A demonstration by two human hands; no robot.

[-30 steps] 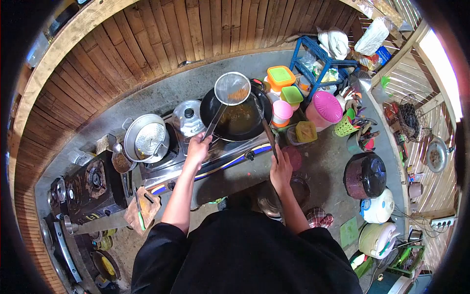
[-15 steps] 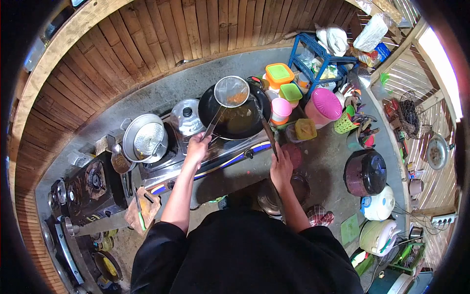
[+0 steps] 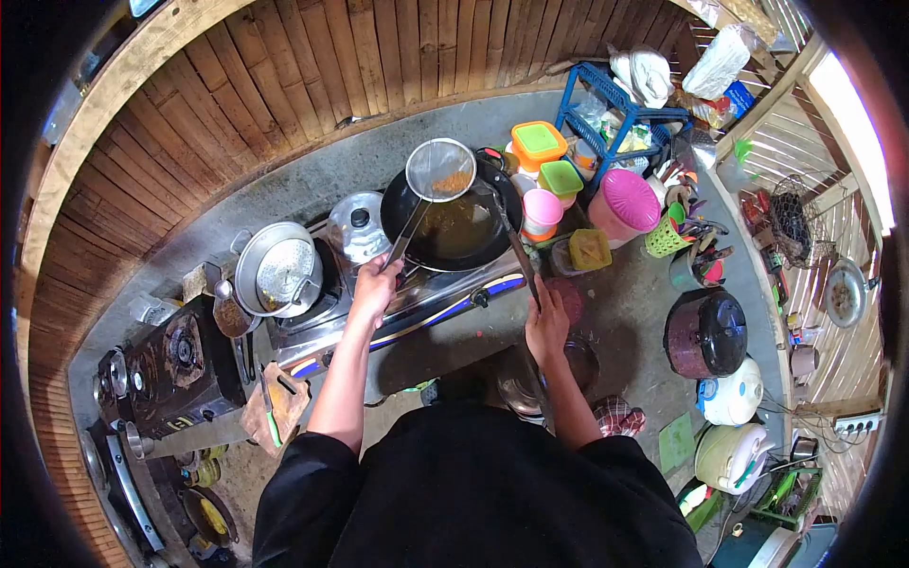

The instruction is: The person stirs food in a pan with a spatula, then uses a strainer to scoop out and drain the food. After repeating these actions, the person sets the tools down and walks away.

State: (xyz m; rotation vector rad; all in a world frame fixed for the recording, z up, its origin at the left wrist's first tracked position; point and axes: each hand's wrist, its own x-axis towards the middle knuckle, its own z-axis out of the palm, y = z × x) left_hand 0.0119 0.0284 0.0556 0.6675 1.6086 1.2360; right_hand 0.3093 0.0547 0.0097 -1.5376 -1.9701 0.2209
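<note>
My left hand (image 3: pixel 375 287) is closed round the handle of a mesh strainer (image 3: pixel 426 154), held above the far side of a black wok (image 3: pixel 402 204). Small orange-brown fried bits (image 3: pixel 454 181) lie in the strainer's bowl. In the wok is a pool of brownish oil (image 3: pixel 456 230) with a few crumbs. My right hand (image 3: pixel 546 322) grips the long dark handle of what looks like a spatula (image 3: pixel 516 248). Its far end reaches into the right side of the wok, where the tip is hard to make out.
The wok sits on a gas stove (image 3: pixel 407 301). Left of it are a metal lid (image 3: pixel 361 225) and a silver pot (image 3: pixel 254 275). Lidded plastic tubs (image 3: pixel 542 210) stand close on the right. A knife (image 3: pixel 272 417) lies on a cutting board (image 3: pixel 284 390) at the lower left.
The strainer has shifted slightly to the left and away from me over the wok. My right hand and the spatula have barely moved.
</note>
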